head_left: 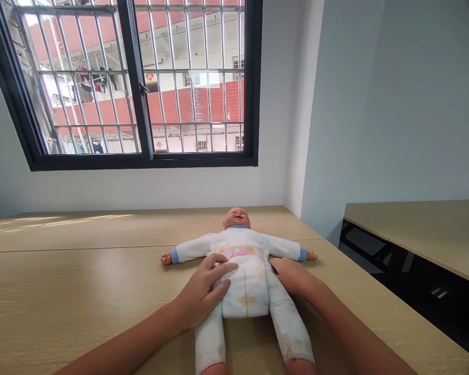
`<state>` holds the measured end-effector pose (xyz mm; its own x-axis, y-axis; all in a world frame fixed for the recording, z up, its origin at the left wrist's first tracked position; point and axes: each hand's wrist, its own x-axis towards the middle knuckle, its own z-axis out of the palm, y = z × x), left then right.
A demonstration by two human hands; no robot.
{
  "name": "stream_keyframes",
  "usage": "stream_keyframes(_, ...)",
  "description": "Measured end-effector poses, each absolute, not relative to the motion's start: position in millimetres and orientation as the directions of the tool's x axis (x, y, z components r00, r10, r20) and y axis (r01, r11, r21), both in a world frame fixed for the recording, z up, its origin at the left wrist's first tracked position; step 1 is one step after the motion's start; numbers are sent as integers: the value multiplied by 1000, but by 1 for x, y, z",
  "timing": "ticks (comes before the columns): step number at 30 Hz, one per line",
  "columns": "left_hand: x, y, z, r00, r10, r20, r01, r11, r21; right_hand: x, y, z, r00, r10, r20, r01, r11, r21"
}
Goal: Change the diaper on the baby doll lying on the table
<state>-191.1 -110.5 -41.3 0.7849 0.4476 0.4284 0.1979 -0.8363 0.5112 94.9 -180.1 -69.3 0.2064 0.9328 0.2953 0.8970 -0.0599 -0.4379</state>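
1. Across the midsection of a soft-bodied baby doll with a smooth vinyl head (pixel 242 245), the fingers (pixel 222 267) of the left hand (pixel 201 297) lie spread and gently curved. They are open, not gripping, with the bare skin pressed onto a thick, padded white cloth nappy (pixel 244 297).
2. Fingers (pixel 281 266) of the right hand (pixel 295 278): held close together and open, resting on the doll's far hip at the nappy's upper edge.
3. Doll: on its back between the two hands, touching both. Its head points away from the person, its arms stretch straight out, and its legs run toward the person. It wears a white long-sleeved cloth suit (pixel 203 248) with blue ribbed cuffs and a pink printed waistband; the legs show yellowish stains.
4. Support: a pale wood-grain laminate table (pixel 82 297), with a straight seam behind the doll.
5. Surroundings: a black-framed window with steel bars (pixel 140 161) above the table; on the right, a wood-topped desk with a glossy black front (pixel 410 229).
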Motion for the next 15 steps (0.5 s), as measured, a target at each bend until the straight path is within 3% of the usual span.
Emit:
stream_keyframes(4,-191,-110,-41,787,445,428,201,-840,503,91,-182,-62,173,967,185,922,-93,-376)
stream_keyframes(15,-191,-108,-43,787,437,435,201,-849,489,90,-183,-57,194,971,139,918,-130,-375)
